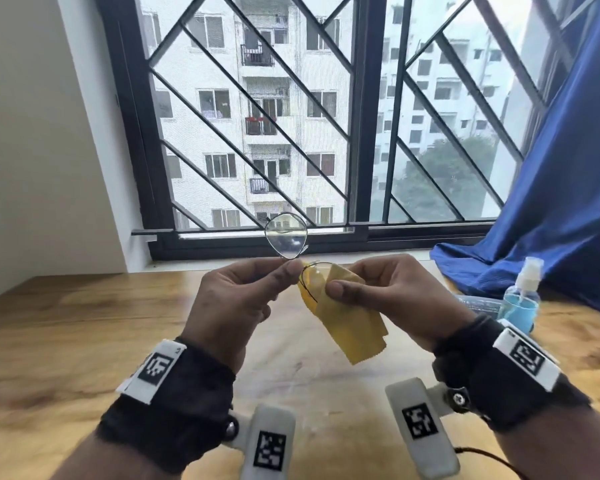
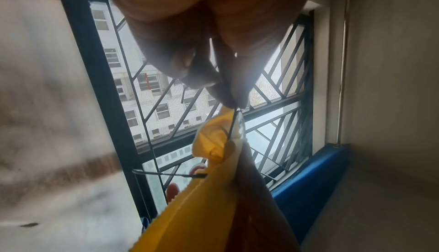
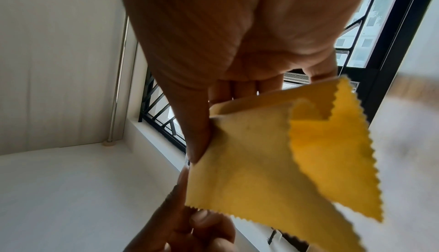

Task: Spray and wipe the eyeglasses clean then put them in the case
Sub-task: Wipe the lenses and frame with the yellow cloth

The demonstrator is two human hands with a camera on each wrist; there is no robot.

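Observation:
Thin-rimmed eyeglasses are held up above the wooden table, one lens against the window. My left hand pinches the frame near the bridge. The other lens is wrapped in a yellow cleaning cloth, which my right hand pinches between thumb and fingers. In the right wrist view the cloth hangs from that thumb with its zigzag edge down. A blue spray bottle with a white nozzle stands on the table to the right. A clear eyeglass case lies beside it, partly hidden behind my right hand.
A barred window runs along the table's far edge. A blue curtain drapes onto the table at the right, behind the bottle. A white wall closes the left side.

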